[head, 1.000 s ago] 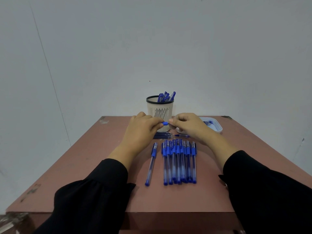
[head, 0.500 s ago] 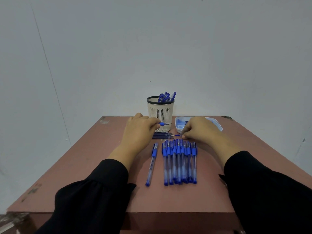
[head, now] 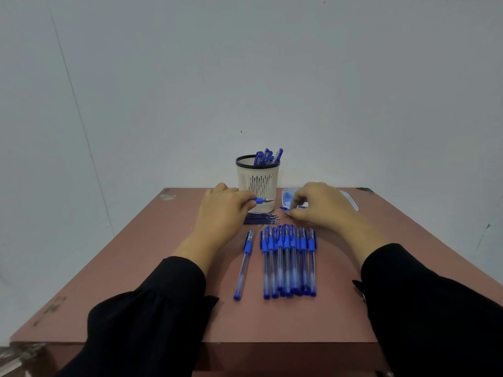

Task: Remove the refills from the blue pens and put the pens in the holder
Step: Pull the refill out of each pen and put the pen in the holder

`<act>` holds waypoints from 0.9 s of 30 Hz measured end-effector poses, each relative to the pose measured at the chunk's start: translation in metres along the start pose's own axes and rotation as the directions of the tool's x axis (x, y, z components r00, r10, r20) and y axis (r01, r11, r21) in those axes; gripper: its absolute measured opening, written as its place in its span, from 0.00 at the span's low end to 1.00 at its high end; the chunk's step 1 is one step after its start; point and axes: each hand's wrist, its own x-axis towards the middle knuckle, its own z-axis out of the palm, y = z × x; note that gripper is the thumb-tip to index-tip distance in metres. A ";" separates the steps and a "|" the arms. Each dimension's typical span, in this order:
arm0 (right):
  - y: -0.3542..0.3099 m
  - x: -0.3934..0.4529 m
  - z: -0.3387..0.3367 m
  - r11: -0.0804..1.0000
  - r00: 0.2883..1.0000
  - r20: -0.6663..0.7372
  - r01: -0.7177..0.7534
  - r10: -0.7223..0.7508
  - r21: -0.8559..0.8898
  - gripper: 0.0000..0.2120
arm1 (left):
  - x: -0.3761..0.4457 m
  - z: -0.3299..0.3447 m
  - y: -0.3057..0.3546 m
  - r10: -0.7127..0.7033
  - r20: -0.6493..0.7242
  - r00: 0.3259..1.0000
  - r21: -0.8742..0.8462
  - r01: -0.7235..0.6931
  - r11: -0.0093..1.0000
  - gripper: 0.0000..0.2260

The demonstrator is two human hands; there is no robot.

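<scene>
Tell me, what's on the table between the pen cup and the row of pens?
In the head view, a small pile of thin dark refills lies between the cup and the row of pens.

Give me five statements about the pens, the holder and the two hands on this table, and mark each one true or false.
1. The pen holder stands upright with blue pens in it. True.
2. The left hand lies flat and holds nothing. False: it grips a pen whose tip points toward the right hand.
3. A row of pens lies side by side on the table. True.
4. The single pen lies to the right of that row. False: it lies to its left, apart from it.
5. The loose refills lie in the tray. False: they lie on the table before the holder.
</scene>
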 end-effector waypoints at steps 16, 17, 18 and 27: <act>-0.015 -0.002 0.007 0.889 0.994 -0.096 0.083 -0.044 0.451 0.08 | 0.001 -0.002 0.003 -0.024 -0.019 1.000 -0.028 0.023 0.999 0.12; -0.015 -0.001 0.007 0.889 0.994 -0.102 0.076 -0.033 0.451 0.08 | 0.000 -0.002 0.003 -0.021 -0.018 1.000 -0.026 0.021 0.999 0.12; -0.014 -0.001 0.007 0.890 0.994 -0.107 0.068 -0.022 0.451 0.08 | 0.000 -0.002 0.004 -0.018 -0.015 1.000 -0.025 0.018 1.000 0.12; -0.027 -0.006 0.005 0.723 0.999 -0.019 -0.011 0.033 0.691 0.10 | 0.000 -0.001 0.006 0.002 -0.004 1.000 -0.050 -0.002 0.999 0.13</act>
